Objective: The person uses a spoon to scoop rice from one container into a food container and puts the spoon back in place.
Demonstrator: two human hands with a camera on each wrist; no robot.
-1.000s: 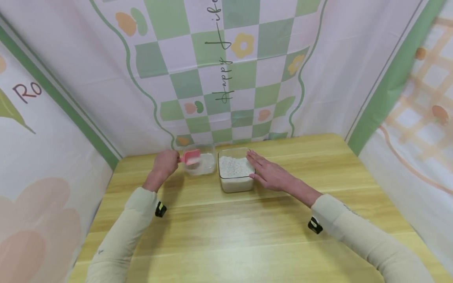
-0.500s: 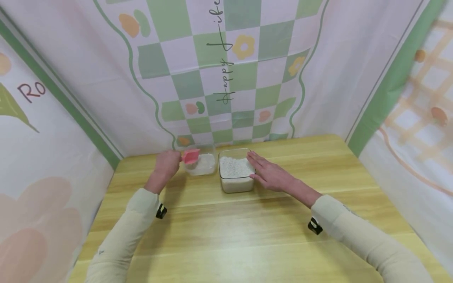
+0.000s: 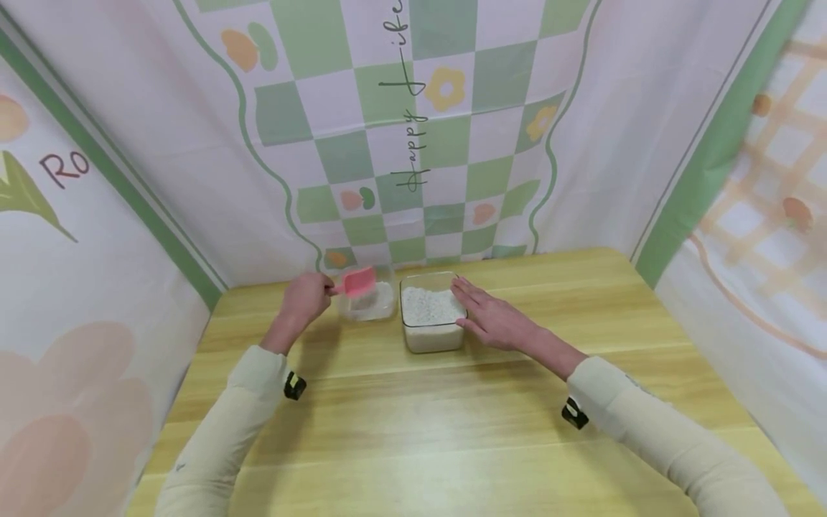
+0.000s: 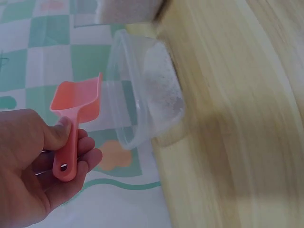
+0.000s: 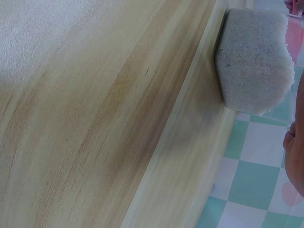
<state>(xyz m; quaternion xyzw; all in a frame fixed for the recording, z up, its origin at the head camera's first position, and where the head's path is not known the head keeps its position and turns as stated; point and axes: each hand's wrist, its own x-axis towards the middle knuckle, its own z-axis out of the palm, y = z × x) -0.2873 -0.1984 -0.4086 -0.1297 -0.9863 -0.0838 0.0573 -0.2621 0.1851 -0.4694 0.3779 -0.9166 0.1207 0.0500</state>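
My left hand (image 3: 306, 297) grips the handle of a pink scoop (image 3: 359, 282), its fingers curled round it in the left wrist view, where the scoop's bowl (image 4: 77, 97) looks bare inside. Below the scoop stands a clear plastic tub (image 4: 127, 90) holding a low layer of white grains (image 3: 376, 298). To its right is a glass container (image 3: 434, 339), mostly filled with white, speckled grains (image 3: 431, 306). My right hand (image 3: 494, 316), fingers extended, rests against the right rim of that glass container. Only part of the right hand (image 5: 295, 156) shows in the right wrist view.
Both containers stand near the back edge of a wooden table (image 3: 413, 431). Behind it hangs a curtain (image 3: 446, 136) with green checks, and patterned cloth also covers the left and right sides. A black wrist camera (image 3: 294, 385) sits at the left cuff.
The scoop has tipped over the plastic tub, and the white grains seen in it a second ago are gone from its bowl. The right hand has kept its place on the glass container.
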